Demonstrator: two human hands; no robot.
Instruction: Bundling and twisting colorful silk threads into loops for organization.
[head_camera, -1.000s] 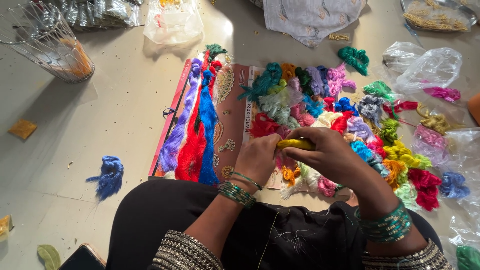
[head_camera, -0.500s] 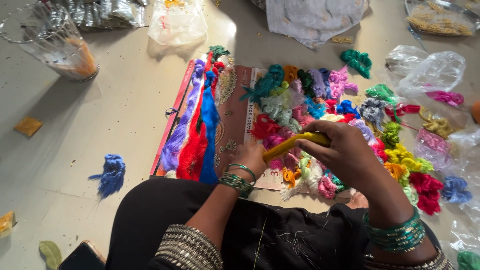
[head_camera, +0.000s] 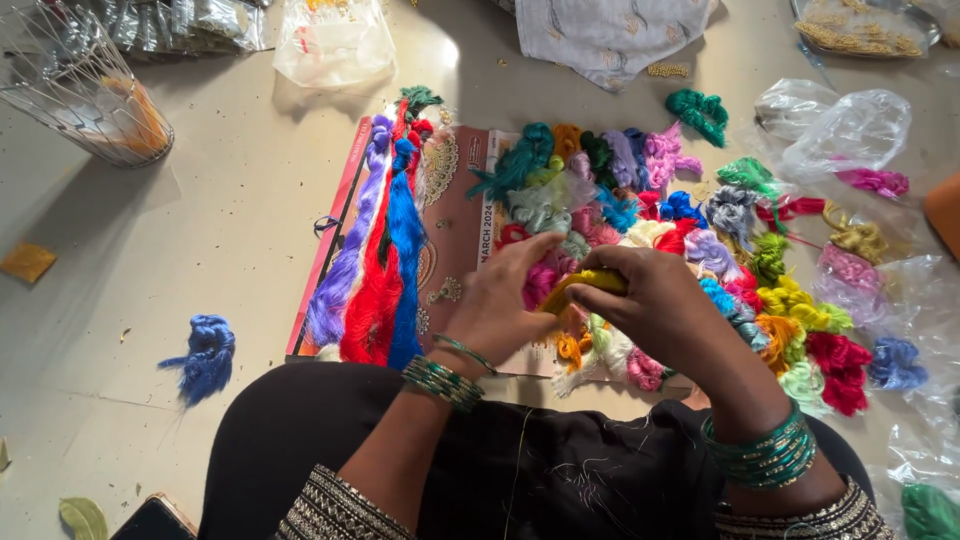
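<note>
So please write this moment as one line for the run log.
left hand: on yellow thread bundle | right hand: grips same bundle | below: heap of coloured skeins on floor

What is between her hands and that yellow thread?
Nothing visible. The right hand and the left hand both already hold the yellow thread, pinched between their fingers just above the heap of coloured skeins. No other thing lies between hands and thread.

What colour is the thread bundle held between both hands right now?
Yellow. The thread bundle sits pinched between the left hand and right hand, clearest in the head view.
</note>
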